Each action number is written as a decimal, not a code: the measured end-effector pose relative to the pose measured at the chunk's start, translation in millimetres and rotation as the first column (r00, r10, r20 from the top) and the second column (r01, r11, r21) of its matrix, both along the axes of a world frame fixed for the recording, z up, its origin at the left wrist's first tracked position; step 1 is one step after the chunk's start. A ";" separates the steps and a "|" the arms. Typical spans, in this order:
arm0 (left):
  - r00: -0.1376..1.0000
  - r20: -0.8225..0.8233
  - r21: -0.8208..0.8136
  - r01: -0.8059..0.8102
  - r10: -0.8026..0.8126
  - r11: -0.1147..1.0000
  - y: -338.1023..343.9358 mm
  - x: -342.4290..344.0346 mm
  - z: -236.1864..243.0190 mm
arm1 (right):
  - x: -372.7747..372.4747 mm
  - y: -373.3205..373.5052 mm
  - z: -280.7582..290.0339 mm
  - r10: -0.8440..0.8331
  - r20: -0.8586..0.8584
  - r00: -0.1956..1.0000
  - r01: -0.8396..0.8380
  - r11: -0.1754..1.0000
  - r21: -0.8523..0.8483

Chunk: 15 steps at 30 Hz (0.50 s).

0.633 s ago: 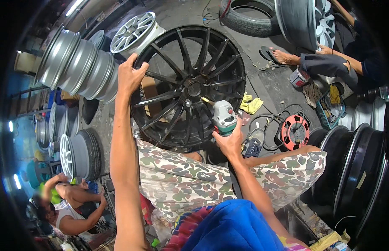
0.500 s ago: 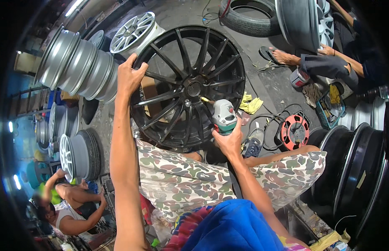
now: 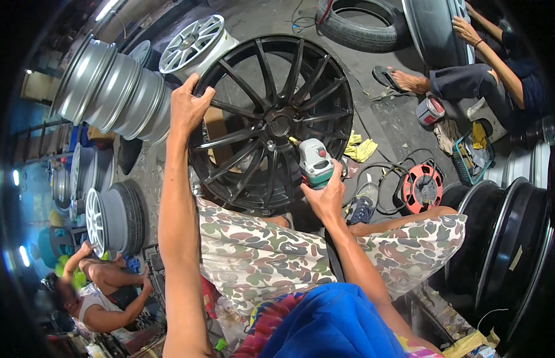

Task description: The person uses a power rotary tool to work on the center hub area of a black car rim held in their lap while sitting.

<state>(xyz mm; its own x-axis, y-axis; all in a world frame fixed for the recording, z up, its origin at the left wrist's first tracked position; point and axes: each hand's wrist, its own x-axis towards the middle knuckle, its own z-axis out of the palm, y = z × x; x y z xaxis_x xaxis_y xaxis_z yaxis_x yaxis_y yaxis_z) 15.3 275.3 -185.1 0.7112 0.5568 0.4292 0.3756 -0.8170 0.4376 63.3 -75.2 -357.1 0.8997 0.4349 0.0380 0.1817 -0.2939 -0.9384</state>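
One black-spoked wheel (image 3: 280,125), one power tool (image 3: 316,162), one cable reel (image 3: 422,187) and two co-workers (image 3: 102,305) (one per side) are showing.

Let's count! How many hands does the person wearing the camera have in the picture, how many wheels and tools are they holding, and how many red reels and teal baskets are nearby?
Hands: 2, the left hand and right hand
Held wheels: 1, the spoked black wheel
Held tools: 1, the power tool
Red reel: 1
Teal basket: 1
Total: 6

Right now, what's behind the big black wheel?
Through the gaps in the black wheel, left of its hub, a brown piece shows, maybe cardboard. Whatever lies behind the hub and spokes is covered.
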 end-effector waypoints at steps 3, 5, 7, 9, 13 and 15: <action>1.000 0.015 0.029 0.002 -0.003 1.000 0.8 -1.6 -0.3 | 1.4 -5.4 2.5 0.005 -0.120 0.993 0.004 0.997 0.078; 1.000 0.025 0.036 0.014 -0.015 0.999 2.4 -1.5 -0.3 | 2.8 -8.4 4.3 0.008 -0.121 0.993 0.002 0.996 0.087; 1.000 0.016 0.008 0.008 -0.008 1.000 1.0 1.3 -0.7 | 4.0 -9.7 2.1 -0.001 -0.120 0.993 0.013 0.996 0.093; 1.000 0.020 0.014 0.005 -0.006 1.000 4.3 2.3 -0.8 | 4.8 -2.5 0.2 -0.030 -0.077 0.997 0.032 0.999 0.023; 1.000 -0.001 0.026 -0.003 0.003 1.000 11.5 0.6 -5.1 | 7.4 -11.4 17.2 -0.017 -0.171 0.985 0.027 0.998 0.055; 1.000 -0.005 0.026 -0.008 0.009 1.000 16.3 3.0 -8.0 | 9.0 -22.5 24.0 -0.056 -0.217 0.975 0.074 0.994 0.076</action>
